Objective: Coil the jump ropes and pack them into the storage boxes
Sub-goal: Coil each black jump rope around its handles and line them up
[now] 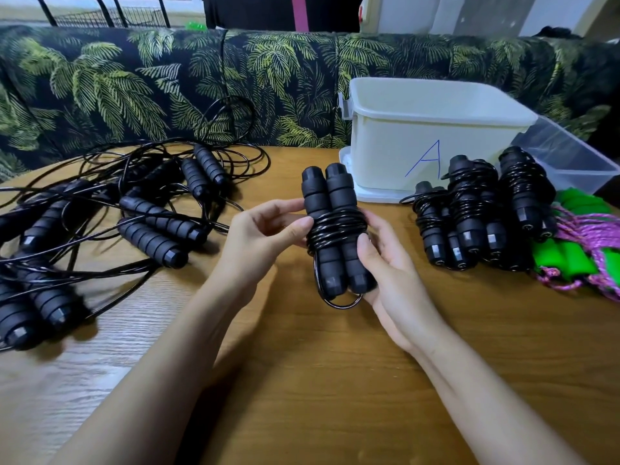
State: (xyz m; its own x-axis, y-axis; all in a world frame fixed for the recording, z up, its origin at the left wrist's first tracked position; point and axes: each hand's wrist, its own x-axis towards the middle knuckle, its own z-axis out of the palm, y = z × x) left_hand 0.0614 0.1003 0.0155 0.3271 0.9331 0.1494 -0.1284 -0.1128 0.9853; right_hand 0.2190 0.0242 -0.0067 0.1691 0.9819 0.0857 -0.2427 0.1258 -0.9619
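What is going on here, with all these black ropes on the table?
A person is coiling black jump ropes at a wooden table. Both hands hold one rope bundle: the right hand grips its two handles, the left hand pinches the cord wound round them. A tangled pile of loose ropes lies to the left. Finished bundles lie to the right, beside the white box marked A, not in it.

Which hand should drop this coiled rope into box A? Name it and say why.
Right, probably. The right hand holds the coiled rope by its lower handles, and box A stands open on that side. The left hand only pinches the cord wraps, farther from the box.
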